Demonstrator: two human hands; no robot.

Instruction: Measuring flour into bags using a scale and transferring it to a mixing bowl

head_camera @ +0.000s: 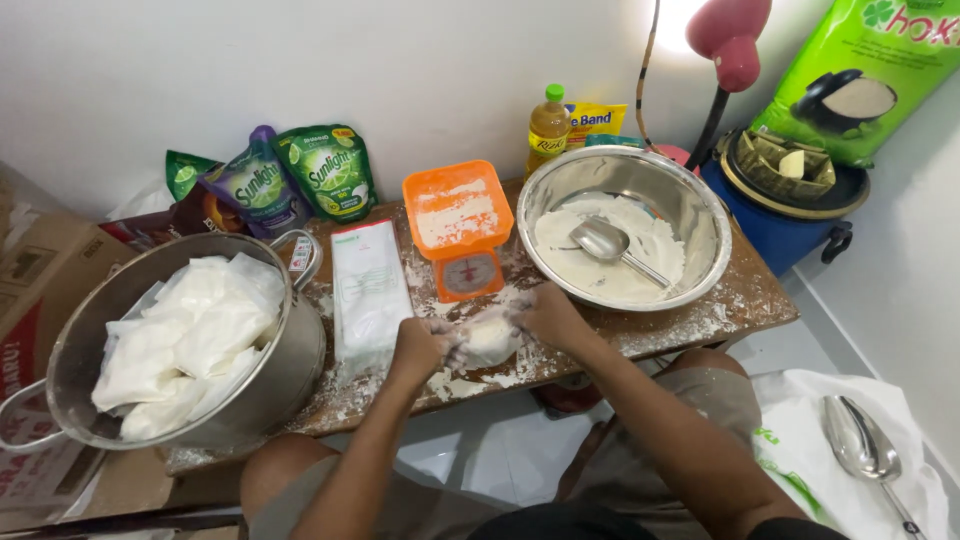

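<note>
Cupping a small bag of flour (488,338) on the floury bench (745,300), both hands, left (418,345) and right (550,315), grasp it. Many filled bags (185,340) already sit in the pot (290,370); flour remains in the steel bowl (700,215).

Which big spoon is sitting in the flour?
The spoon inside the metal bowl on the table. The other spoon lies on a white bag on the floor.
</note>
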